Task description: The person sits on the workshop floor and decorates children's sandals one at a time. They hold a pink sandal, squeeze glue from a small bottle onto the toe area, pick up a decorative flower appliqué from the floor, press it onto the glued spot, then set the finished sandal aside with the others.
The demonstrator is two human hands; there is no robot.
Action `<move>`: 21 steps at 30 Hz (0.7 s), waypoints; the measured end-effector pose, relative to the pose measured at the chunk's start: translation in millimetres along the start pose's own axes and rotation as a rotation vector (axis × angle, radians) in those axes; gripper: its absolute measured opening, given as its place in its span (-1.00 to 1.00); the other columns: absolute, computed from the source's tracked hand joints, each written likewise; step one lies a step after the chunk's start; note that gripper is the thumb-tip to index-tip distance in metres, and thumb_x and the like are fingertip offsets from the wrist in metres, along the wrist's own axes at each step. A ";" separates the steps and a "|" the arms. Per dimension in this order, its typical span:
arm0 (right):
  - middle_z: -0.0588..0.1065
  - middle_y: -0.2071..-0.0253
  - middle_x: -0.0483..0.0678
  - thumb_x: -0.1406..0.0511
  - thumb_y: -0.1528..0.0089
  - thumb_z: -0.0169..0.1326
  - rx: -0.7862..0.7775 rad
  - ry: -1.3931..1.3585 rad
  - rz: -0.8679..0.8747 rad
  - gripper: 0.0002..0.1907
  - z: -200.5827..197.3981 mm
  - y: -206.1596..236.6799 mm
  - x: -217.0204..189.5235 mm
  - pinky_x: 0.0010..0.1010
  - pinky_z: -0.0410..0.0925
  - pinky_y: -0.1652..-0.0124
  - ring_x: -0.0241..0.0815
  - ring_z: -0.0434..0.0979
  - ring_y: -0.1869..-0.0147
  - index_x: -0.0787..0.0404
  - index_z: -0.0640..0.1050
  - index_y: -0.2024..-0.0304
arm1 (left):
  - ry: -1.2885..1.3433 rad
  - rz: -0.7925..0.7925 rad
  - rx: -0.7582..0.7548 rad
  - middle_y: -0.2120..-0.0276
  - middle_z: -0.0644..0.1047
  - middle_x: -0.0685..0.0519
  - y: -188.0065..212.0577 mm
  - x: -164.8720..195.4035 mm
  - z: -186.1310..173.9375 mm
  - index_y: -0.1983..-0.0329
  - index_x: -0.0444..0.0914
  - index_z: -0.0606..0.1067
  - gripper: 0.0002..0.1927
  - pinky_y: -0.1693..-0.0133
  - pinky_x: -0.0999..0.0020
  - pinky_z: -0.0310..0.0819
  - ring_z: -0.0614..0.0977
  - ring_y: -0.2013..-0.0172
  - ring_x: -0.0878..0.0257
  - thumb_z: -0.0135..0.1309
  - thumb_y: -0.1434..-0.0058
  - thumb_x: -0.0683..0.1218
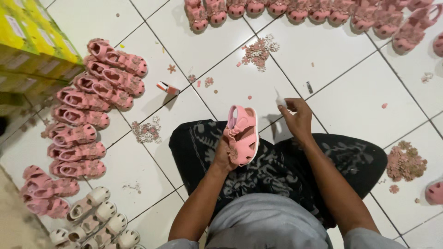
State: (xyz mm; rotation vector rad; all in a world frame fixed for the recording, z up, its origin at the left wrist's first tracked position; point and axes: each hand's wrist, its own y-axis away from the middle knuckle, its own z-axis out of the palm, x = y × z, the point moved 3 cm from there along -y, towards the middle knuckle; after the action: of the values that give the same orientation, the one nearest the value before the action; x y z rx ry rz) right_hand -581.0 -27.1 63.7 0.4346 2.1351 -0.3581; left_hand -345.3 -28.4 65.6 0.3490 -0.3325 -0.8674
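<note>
Pink rubbery plastic is what nearly everything here is made of, starting with the small child's sandal (242,133) that the left hand (224,157) grips from below by its heel end, fingers curled round it, holding it sole-up and tilted over the lap with a little flower ornament near the thumb. The right hand (297,120) hovers just beside the sandal, its fingers pinched on a small white tube (280,100) whose tip points up and away; whether the tube is capped I cannot tell. Judging by how things lie, a good share of the work looks finished: a long column of pink sandals (92,110) lies in pairs on the white tiled floor (346,92) to the left, and another row of pink sandals (304,11) runs along the top edge. What remains seems sizeable as well, since heaps of loose flower ornaments sit unused: one heap of pink flowers (405,161) near the right knee, a mixed heap (259,51) ahead, and a paler heap (147,131) by the left knee. A few cream-coloured sandals (97,221) lie at the lower left, and yellow cardboard boxes (32,41) stand stacked in the upper left corner. Scattered bits litter the tiles, but nothing lies between the hands and the sandal.
</note>
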 end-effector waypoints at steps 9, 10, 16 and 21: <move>0.56 0.20 0.13 0.31 -0.27 0.23 0.005 0.222 0.027 -0.80 41.7 -26.7 6.9 -0.16 0.43 0.17 0.12 0.59 0.17 0.28 0.54 0.12 | -0.050 0.042 -0.016 0.09 0.53 -0.01 -6.6 7.5 3.4 -0.16 -0.24 0.35 -0.58 0.19 0.27 0.67 0.65 0.16 0.17 0.01 -0.25 -0.04; 0.54 0.15 0.13 0.33 -0.28 0.20 -0.004 0.206 0.051 -0.80 37.0 -25.6 10.3 -0.14 0.43 0.13 0.13 0.58 0.13 0.27 0.54 0.08 | -0.038 -0.033 -0.010 0.10 0.54 -0.02 -5.8 7.0 4.2 -0.15 -0.25 0.36 -0.56 0.25 0.27 0.67 0.66 0.19 0.16 0.01 -0.24 -0.02; 0.52 0.04 0.11 0.32 -0.21 0.25 0.041 0.032 0.105 -0.63 -36.4 20.2 25.7 -0.18 0.44 0.10 0.04 0.58 0.08 0.26 0.52 -0.04 | -0.054 -0.386 -0.043 0.13 0.50 -0.06 -25.0 -38.0 10.9 0.11 -0.15 0.37 -0.60 0.31 0.34 0.62 0.60 0.20 0.10 0.07 -0.16 0.18; 0.56 0.15 0.02 0.34 -0.28 0.19 0.328 -0.050 0.187 -0.81 -152.7 95.3 23.4 -0.37 0.46 0.24 -0.16 0.61 0.22 0.28 0.59 0.07 | -0.179 -0.492 -0.120 0.04 0.48 -0.09 -60.0 -98.1 -5.6 0.04 -0.15 0.37 -0.61 0.19 0.28 0.61 0.58 0.11 0.07 0.04 -0.30 0.20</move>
State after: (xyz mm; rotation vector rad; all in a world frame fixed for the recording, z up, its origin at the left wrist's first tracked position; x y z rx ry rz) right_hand -663.0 124.7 120.0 0.7985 1.9718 -0.6079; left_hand -442.8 13.7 21.1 0.2440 -0.3649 -1.4005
